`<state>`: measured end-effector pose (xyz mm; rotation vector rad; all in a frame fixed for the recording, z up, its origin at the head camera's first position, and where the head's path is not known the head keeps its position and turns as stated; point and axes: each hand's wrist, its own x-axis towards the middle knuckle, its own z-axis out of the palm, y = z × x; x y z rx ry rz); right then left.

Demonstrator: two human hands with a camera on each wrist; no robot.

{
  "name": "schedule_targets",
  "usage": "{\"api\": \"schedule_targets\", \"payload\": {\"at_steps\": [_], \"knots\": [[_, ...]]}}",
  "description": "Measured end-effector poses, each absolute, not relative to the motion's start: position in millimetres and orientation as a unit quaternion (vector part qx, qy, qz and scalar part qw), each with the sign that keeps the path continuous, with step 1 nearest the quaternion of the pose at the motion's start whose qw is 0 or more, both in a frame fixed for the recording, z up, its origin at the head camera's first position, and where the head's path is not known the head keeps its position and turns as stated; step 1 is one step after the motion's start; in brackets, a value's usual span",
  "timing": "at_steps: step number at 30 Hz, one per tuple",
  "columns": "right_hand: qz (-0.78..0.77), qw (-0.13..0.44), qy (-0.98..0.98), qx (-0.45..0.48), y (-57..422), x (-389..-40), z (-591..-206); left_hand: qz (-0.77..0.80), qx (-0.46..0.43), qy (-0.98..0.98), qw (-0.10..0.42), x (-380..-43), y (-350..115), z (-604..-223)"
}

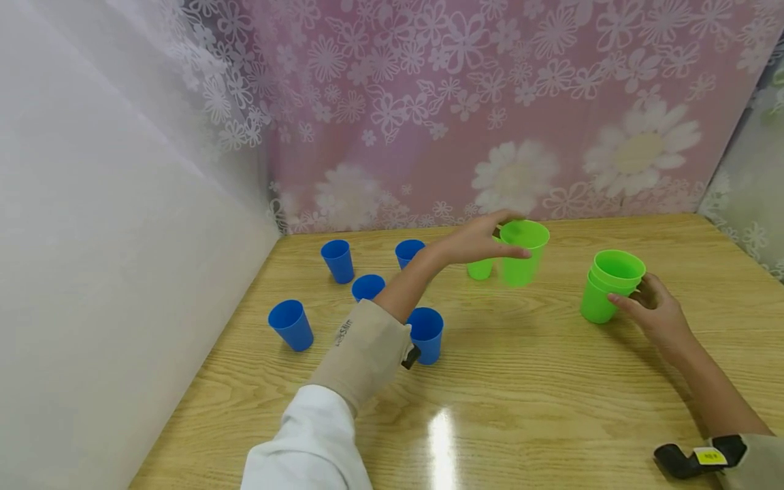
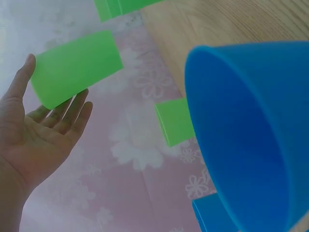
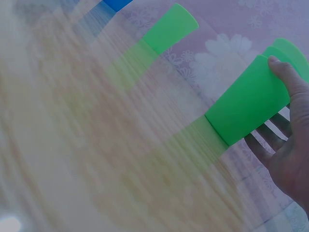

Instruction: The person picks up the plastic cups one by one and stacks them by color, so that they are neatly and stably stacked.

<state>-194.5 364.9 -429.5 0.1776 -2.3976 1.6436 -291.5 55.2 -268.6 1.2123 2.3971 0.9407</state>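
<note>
My left hand (image 1: 474, 239) grips a light green plastic cup (image 1: 522, 264) near its rim, thumb on the near side and fingers behind. The cup is upright, mouth up, and in the left wrist view its wall (image 2: 77, 67) lies between thumb and fingers. Just left of it stands another green cup (image 1: 480, 269), partly hidden by this hand. Farther right, my right hand (image 1: 661, 318) holds a stack of nested green cups (image 1: 599, 298) from the right side. The right wrist view shows the thumb near the upper rims and the stack's base (image 3: 219, 129) at the table.
Several blue cups stand mouth up on the left of the wooden table (image 1: 520, 408). One blue cup (image 1: 427, 337) is right beside my left cuff, and another (image 1: 409, 252) is partly behind my forearm. A flowered pink curtain (image 1: 392, 136) hangs behind; a white wall (image 1: 122, 238) borders the left.
</note>
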Motion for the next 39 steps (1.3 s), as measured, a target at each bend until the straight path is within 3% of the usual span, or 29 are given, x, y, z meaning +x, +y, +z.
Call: {"api": "schedule_targets", "payload": {"at_steps": [12, 39], "knots": [[0.561, 0.102, -0.820, 0.058, 366.5, -195.2, -428.9, 0.357, 0.403, 0.829, 0.150, -290.4, 87.2, -270.2], [0.587, 0.104, -0.799, 0.082, 366.1, -194.2, -430.4, 0.418, 0.309, 0.851, 0.068, -280.0, 142.7, -266.9]]}}
